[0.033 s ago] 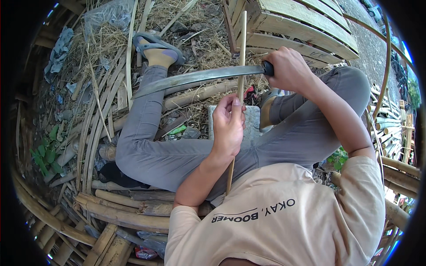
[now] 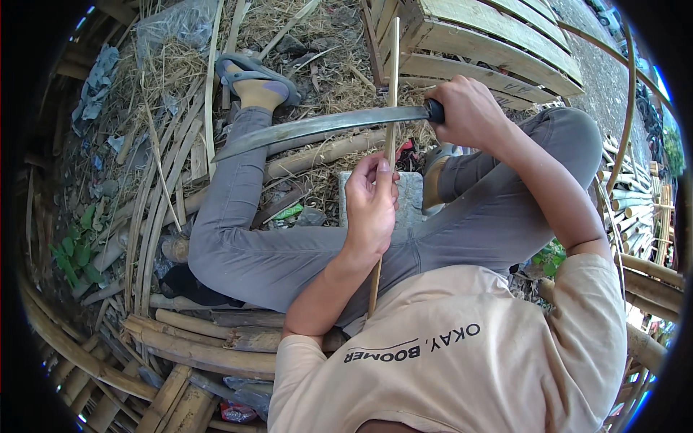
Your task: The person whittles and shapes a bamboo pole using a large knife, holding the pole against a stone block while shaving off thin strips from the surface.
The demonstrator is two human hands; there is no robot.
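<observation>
My left hand (image 2: pixel 372 206) is closed around a long thin bamboo strip (image 2: pixel 394 61), thumb along it. The strip stands lengthwise before me, its far end past my hands and its near end against my shirt. In my right hand (image 2: pixel 469 108) is the dark handle of a machete (image 2: pixel 310 130), gripped with wrapped fingers. Its long, slightly curved blade points left and crosses the strip beyond my left hand. How firmly the blade meets the strip I cannot tell. The blade tip shows above my left shin.
A pale stone block (image 2: pixel 413 195) sits between my legs. At the far right stands a slatted wooden crate (image 2: pixel 498 40). Bamboo strips (image 2: pixel 155 195) and straw litter the ground at left, near a leafy plant (image 2: pixel 76 252). Bamboo poles (image 2: pixel 209 346) lie beside me, and cut bamboo (image 2: pixel 632 195) is stacked at right.
</observation>
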